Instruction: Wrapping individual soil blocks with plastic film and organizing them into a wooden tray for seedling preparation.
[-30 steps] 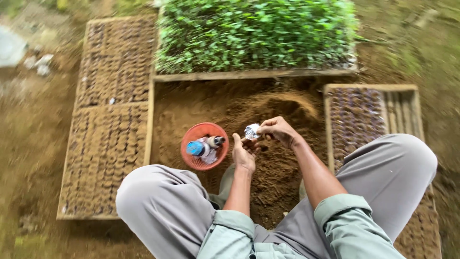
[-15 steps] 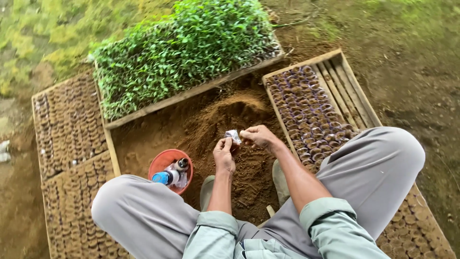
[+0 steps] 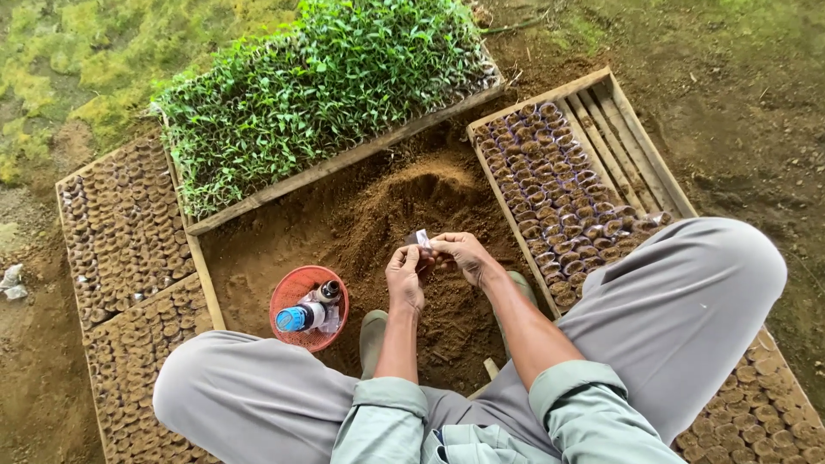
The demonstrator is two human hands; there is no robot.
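Both my hands meet over a heap of brown soil. Between the fingers of my left hand and my right hand I hold a small clear plastic bag. Whether soil is inside it I cannot tell. I sit with grey-trousered knees spread, sleeves pale green.
A red round basket with a blue-capped bottle and a small dark bottle lies at my left. A wooden tray of green seedlings stands beyond the heap. Wooden trays of soil-filled bags lie at the left and right.
The view has swung, so the trays appear turned and shifted. My hands stay together on the small bag above the soil heap, a little lower in the picture.
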